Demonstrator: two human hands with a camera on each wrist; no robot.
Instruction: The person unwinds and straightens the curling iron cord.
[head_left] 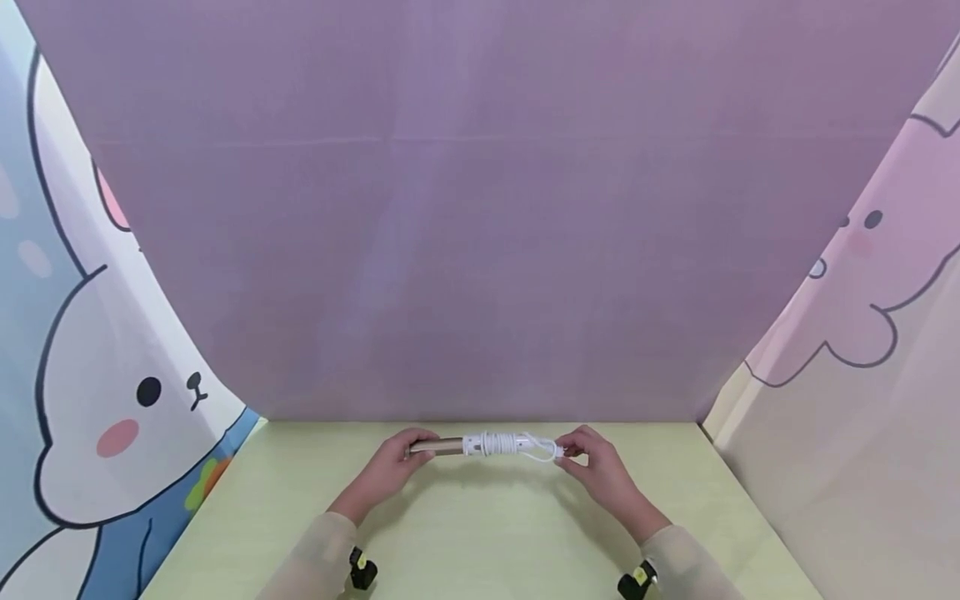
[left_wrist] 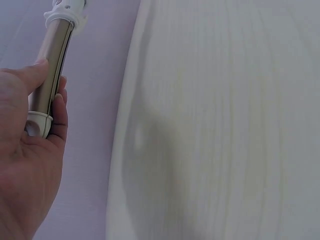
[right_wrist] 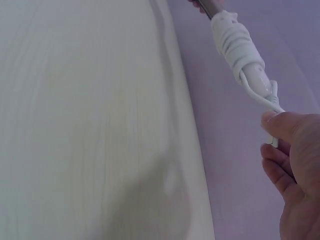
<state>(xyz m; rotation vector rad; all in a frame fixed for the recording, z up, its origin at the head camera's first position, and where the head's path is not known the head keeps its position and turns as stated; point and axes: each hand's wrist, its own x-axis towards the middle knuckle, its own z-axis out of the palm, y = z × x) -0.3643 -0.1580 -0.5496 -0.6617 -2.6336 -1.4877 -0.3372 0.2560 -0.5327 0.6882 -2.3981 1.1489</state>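
Observation:
A hair curling iron with a gold barrel and white handle is held level over the table by both hands. My left hand grips the far end of the gold barrel, thumb on one side and fingers on the other, near its pale end cap. White cord is wound in several turns around the handle, with a loose loop beside it. At the handle end, my right hand pinches the white end of the cord between thumb and fingers; part of it is hidden by them.
A pale wood-grain table lies below, with shadows of the hands on it. A purple cloth stands behind the table's far edge. Cartoon-printed curtains hang at the left and right.

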